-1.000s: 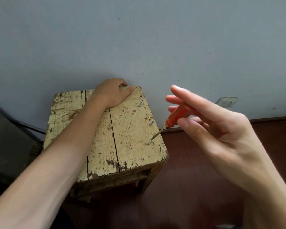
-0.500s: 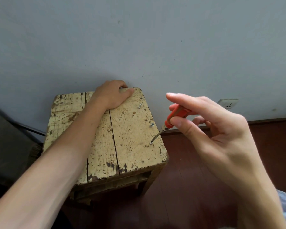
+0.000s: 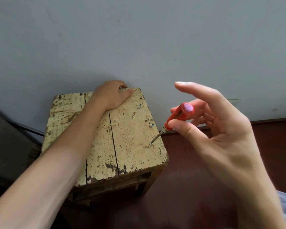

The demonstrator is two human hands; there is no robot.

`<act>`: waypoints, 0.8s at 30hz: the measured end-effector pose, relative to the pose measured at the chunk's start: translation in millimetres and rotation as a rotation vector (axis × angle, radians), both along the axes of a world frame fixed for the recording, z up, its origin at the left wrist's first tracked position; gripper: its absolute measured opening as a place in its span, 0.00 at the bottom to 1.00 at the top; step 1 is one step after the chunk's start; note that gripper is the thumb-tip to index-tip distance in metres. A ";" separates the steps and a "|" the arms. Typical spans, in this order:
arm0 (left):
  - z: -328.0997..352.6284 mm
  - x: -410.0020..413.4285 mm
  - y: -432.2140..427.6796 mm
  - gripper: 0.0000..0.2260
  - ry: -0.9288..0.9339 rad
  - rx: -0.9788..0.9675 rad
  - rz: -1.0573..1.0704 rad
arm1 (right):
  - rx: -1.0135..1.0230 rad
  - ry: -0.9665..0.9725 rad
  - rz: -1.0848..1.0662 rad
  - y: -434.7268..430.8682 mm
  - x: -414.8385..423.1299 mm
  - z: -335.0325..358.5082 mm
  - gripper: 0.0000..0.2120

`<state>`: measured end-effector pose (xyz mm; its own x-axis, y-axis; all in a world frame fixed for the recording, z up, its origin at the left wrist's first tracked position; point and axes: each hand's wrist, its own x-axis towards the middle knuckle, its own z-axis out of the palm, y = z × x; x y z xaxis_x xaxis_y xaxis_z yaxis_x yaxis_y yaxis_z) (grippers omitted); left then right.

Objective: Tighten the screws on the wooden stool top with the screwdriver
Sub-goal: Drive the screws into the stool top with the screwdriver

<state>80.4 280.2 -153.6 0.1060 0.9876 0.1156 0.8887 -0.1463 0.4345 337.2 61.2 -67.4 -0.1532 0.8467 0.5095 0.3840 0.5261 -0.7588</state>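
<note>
A worn, pale-yellow wooden stool top [image 3: 122, 146] stands against the wall. Three screws line its right side: a far one [image 3: 139, 106], a middle one [image 3: 151, 125] and a near one [image 3: 151, 143]. My left hand [image 3: 111, 96] grips the stool's far edge, fingers curled over it. My right hand [image 3: 218, 129] pinches the orange handle of a small screwdriver [image 3: 180, 114] between thumb and fingers, index finger raised straight. The metal tip sits in the near screw, with the shaft tilted up to the right.
A grey wall [image 3: 139, 47] rises right behind the stool. Dark red-brown floor [image 3: 180, 195] lies to the right and in front. A wall socket [image 3: 233, 101] peeks out behind my right hand. Dark furniture [image 3: 7, 146] stands at the left.
My right hand has rolled the screwdriver handle between its fingers; the index finger has lifted off and the handle's butt end now shows. Left hand and stool have stayed put.
</note>
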 end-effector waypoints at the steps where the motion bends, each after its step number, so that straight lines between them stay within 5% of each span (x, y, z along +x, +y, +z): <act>1: -0.1 0.0 0.2 0.24 0.001 0.001 0.000 | 0.021 -0.012 -0.014 0.2 -2.1 -0.4 0.27; 6: 0.3 0.2 0.2 0.24 0.005 -0.006 -0.001 | 0.073 -0.067 -0.025 0.7 -1.3 2.3 0.20; 12: -0.6 0.2 -0.7 0.23 -0.017 0.003 0.004 | -0.044 -0.061 0.106 -2.8 11.2 6.0 0.24; 20: -2.0 -0.8 0.9 0.23 -0.009 0.008 0.005 | -0.009 0.016 0.028 0.5 2.5 1.6 0.31; 24: -2.5 -0.8 1.2 0.23 -0.011 0.005 0.003 | 0.047 -0.019 -0.030 2.0 -3.8 -0.4 0.27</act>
<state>79.6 281.3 -156.1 0.1019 0.9873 0.1218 0.8843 -0.1460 0.4435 333.4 63.2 -67.7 -0.1387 0.8262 0.5460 0.4143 0.5492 -0.7258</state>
